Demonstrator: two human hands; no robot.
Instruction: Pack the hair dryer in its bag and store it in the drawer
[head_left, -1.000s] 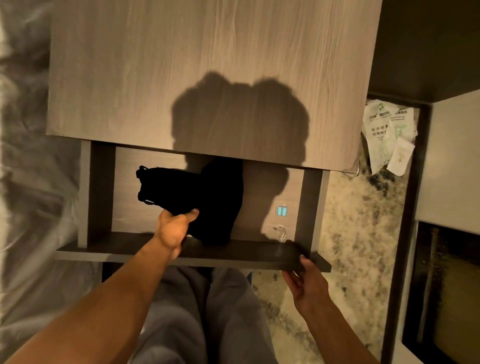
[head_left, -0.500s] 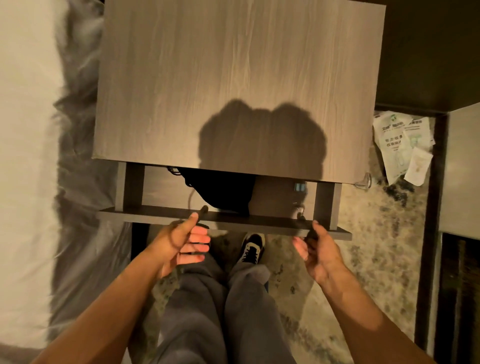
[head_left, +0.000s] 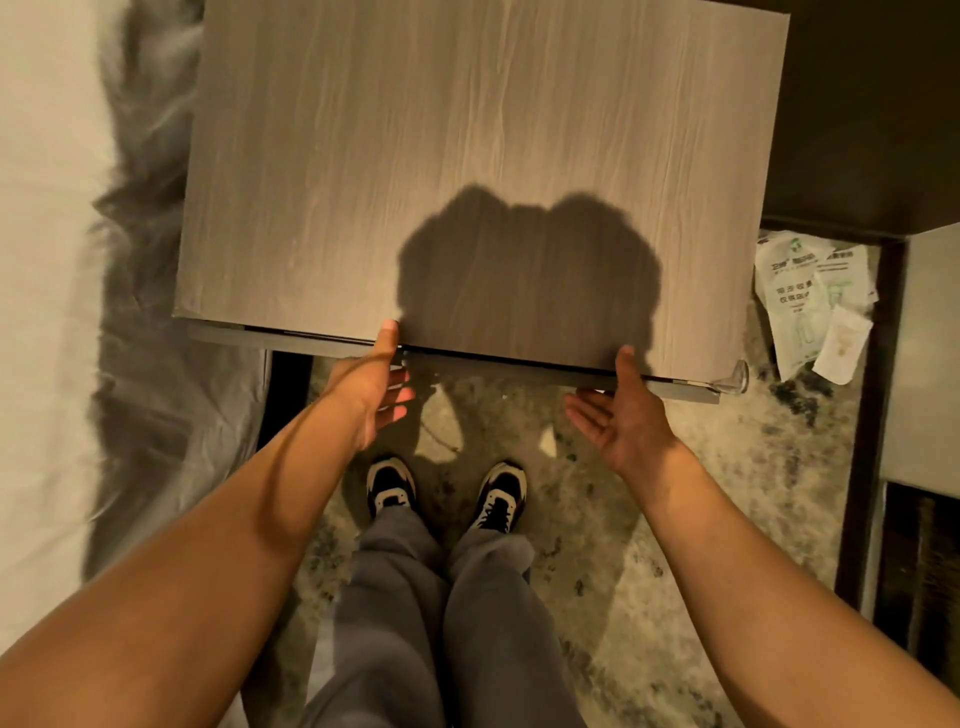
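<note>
Drawer (head_left: 322, 340) nearly shut under the nightstand top (head_left: 467, 156), both hands at its front.

Head view: the left hand (head_left: 376, 387) is held open at 11 o'clock from the shoes (head_left: 447, 491), thumb on the top's edge; the right hand (head_left: 621, 415) is spread open at 1 o'clock, thumb against the drawer front. Nothing is gripped. The bag is hidden from view. Paper packets (head_left: 810, 306) are seen at 3 o'clock.

Drawer (head_left: 311, 340) under the nightstand top (head_left: 467, 156) — packets (head_left: 810, 306) right, on floor.
</note>
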